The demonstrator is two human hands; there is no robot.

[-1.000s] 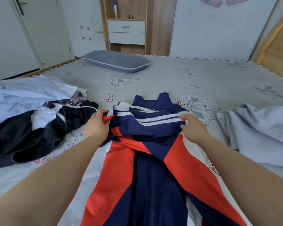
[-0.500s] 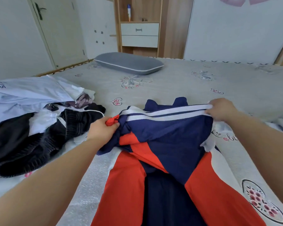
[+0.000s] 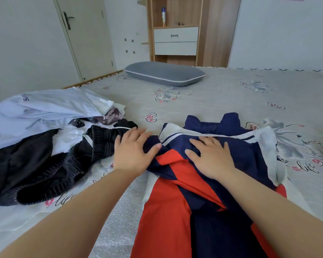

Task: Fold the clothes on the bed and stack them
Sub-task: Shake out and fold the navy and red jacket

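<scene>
A navy, red and white jacket (image 3: 250,155) lies spread on the bed (image 3: 222,97) in front of me, its far part folded over. My left hand (image 3: 131,151) lies flat with straight fingers on the jacket's left edge. My right hand (image 3: 212,157) presses flat on the navy and red cloth near the middle. To the left sits a heap of unfolded clothes: a pale blue garment (image 3: 35,112) on top and a black knit garment (image 3: 45,164) below it.
A grey pillow (image 3: 164,73) lies at the far side of the bed. Behind it stands a wooden cabinet with white drawers (image 3: 175,40), and a door (image 3: 86,34) is at the left wall. The bed's left edge runs past the clothes heap.
Both hands have let go of the jacket's raised edge and now lie flat on it. The lifted part has dropped onto the bed, and my right hand moved left toward the middle.
</scene>
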